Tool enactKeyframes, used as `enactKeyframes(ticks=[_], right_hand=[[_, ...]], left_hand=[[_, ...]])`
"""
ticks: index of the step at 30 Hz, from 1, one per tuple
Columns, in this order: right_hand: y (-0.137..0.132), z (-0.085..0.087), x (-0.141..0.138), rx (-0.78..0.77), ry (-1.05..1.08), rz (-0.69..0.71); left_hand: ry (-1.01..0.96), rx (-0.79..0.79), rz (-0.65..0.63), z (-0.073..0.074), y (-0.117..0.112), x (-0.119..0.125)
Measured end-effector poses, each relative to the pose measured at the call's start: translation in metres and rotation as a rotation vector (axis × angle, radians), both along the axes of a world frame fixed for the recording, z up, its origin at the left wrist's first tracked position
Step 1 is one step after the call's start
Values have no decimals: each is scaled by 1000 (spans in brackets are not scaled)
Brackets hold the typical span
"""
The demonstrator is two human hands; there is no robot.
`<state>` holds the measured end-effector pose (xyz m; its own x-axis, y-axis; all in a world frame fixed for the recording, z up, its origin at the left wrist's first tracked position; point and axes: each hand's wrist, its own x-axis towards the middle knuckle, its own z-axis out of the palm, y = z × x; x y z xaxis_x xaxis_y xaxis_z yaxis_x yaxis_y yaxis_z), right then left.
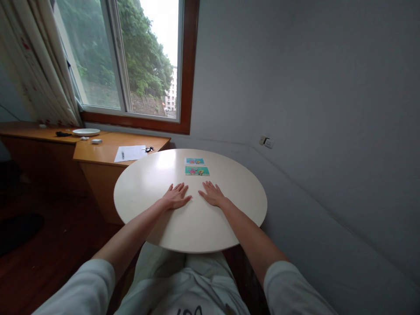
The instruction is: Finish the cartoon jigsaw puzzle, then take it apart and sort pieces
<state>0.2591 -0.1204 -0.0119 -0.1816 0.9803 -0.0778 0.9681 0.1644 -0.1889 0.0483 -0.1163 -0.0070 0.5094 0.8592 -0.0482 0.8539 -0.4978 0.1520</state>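
On the round white table (203,232) my left hand (176,196) lies flat, palm down, fingers spread and holding nothing. My right hand (212,194) rests the same way a little to its right, with a narrow gap between the two thumbs. Just beyond the fingertips lies a teal card with cartoon figures (197,170). Behind that is a smaller card (194,161) in similar colours with a pale left edge. Neither hand touches the cards.
A wooden desk (95,151) stands left of the table, bearing a sheet of paper (129,153), keys (149,149), a small white box (96,141) and a white plate (86,131). A window (131,61) is above it. On the right wall is a socket (269,143).
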Motion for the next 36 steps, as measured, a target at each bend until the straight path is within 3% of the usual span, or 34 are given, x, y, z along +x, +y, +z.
enactKeyframes(ticks=[9,18,25,28,33,36], right_hand=[[33,-3,1,-14,-9,-166],[48,0,2,-17,14,-225],[68,0,5,20,92,-254],[80,-2,7,33,128,-286],[96,2,9,109,265,-343],[106,8,6,111,354,-408]], left_hand=[[16,4,122,-2,25,12],[-9,-56,196,2,49,25],[-148,-84,318,1,77,36],[-274,-108,382,4,89,45],[-738,-238,498,11,114,54],[-914,-292,466,14,128,55]])
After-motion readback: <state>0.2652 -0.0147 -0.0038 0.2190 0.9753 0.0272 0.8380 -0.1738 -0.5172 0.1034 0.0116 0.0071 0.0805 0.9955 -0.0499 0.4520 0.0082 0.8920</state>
